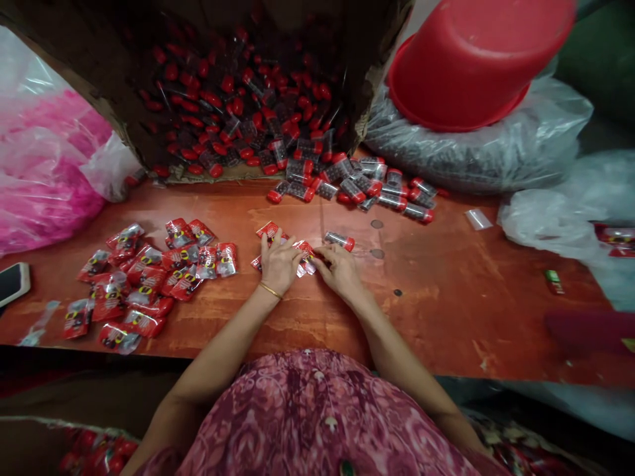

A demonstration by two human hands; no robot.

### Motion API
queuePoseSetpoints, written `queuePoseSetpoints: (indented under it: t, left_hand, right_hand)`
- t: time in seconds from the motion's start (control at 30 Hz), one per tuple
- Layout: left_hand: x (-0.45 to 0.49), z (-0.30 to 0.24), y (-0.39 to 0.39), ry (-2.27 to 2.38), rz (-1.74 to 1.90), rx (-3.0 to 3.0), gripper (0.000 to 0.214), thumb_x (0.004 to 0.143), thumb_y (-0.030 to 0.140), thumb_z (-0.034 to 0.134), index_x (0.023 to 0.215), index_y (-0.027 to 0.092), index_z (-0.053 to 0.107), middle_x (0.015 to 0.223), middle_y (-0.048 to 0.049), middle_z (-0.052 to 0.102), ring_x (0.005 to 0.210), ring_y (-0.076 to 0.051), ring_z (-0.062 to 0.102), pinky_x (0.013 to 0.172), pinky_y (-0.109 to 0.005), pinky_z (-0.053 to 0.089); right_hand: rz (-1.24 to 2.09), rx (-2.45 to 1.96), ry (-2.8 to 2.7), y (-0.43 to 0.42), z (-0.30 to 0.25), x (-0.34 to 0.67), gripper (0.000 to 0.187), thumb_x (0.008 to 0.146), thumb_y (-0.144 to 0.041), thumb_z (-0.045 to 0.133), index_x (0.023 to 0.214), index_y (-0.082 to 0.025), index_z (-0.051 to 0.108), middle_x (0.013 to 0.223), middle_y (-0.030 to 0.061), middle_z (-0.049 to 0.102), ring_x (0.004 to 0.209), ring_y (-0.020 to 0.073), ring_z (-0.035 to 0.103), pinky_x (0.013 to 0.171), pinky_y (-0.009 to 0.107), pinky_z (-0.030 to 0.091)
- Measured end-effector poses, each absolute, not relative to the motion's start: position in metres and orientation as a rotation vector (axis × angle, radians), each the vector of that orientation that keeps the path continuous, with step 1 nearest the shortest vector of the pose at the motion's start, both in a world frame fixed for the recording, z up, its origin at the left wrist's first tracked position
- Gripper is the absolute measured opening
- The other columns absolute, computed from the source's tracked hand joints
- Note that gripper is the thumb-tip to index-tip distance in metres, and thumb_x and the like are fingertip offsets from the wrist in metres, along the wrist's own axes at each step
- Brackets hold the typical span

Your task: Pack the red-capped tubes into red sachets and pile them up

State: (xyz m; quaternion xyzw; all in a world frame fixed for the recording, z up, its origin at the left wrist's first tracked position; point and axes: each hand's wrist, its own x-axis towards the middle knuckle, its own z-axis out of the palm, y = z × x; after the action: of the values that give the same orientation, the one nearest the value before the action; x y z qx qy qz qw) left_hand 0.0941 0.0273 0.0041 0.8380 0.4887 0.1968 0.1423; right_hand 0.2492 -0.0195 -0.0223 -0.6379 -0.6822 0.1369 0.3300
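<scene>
My left hand [278,263] and my right hand [340,270] meet at the middle of the orange table [446,297]. Both pinch a small red and clear packet [305,257] between their fingertips. A gold bangle circles my left wrist. Under my left hand lie a couple more flat packets [268,231]. Just beyond my right hand lies a small clear vial with a red cap [340,240]. To my left lies a heap of filled red packets [149,281].
A torn cardboard box [238,99] at the back spills several red-capped vials [357,185] onto the table. A red tub [476,59] rests on a clear plastic bag at back right. Pink plastic bags [44,165] sit at left, a phone [12,283] at the left edge.
</scene>
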Motion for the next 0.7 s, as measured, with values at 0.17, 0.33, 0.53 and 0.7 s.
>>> queuePoseSetpoints:
  t: [0.17, 0.33, 0.53, 0.7]
  left_hand:
    - [0.093, 0.003, 0.03, 1.334, 0.659, 2.507, 0.023, 0.085, 0.022, 0.049, 0.081, 0.019, 0.071, 0.109, -0.0092, 0.068, 0.124, -0.031, 0.045, 0.107, -0.059, 0.018]
    - [0.087, 0.023, 0.028, 1.403, 0.764, 2.53, 0.023, 0.086, 0.025, 0.047, 0.081, 0.019, 0.068, 0.117, -0.0097, 0.064, 0.127, -0.031, 0.041, 0.107, -0.06, 0.015]
    - [0.092, 0.044, 0.019, 1.39, 0.896, 2.424, 0.018, 0.085, 0.028, 0.05, 0.085, 0.021, 0.067, 0.125, -0.0078, 0.059, 0.131, -0.029, 0.037, 0.109, -0.058, 0.011]
    - [0.091, 0.041, 0.01, 1.436, 0.909, 1.676, 0.034, 0.079, 0.044, 0.056, 0.094, 0.016, 0.066, 0.102, -0.0095, 0.069, 0.099, -0.024, 0.062, 0.088, -0.038, 0.046]
  right_hand:
    - [0.393, -1.635, -1.765, -0.021, -0.02, 0.248, 0.03, 0.085, -0.038, 0.052, 0.099, -0.015, 0.066, 0.086, 0.0097, 0.065, 0.08, 0.0197, 0.059, 0.075, 0.032, 0.048]
    - [0.556, -1.562, -1.494, -0.025, -0.011, 0.242, 0.038, 0.085, -0.047, 0.047, 0.099, -0.016, 0.065, 0.087, 0.009, 0.067, 0.077, 0.0186, 0.06, 0.074, 0.032, 0.048]
    - [0.962, -1.408, -1.163, -0.019, -0.003, 0.224, 0.037, 0.08, -0.05, 0.05, 0.067, -0.017, 0.061, 0.06, -0.0001, 0.059, 0.056, 0.0128, 0.051, 0.057, 0.026, 0.044]
    - [0.789, -1.461, -1.132, -0.024, 0.002, 0.218, 0.034, 0.08, -0.044, 0.049, 0.058, -0.019, 0.05, 0.052, -0.0029, 0.046, 0.051, 0.0106, 0.041, 0.05, 0.023, 0.034]
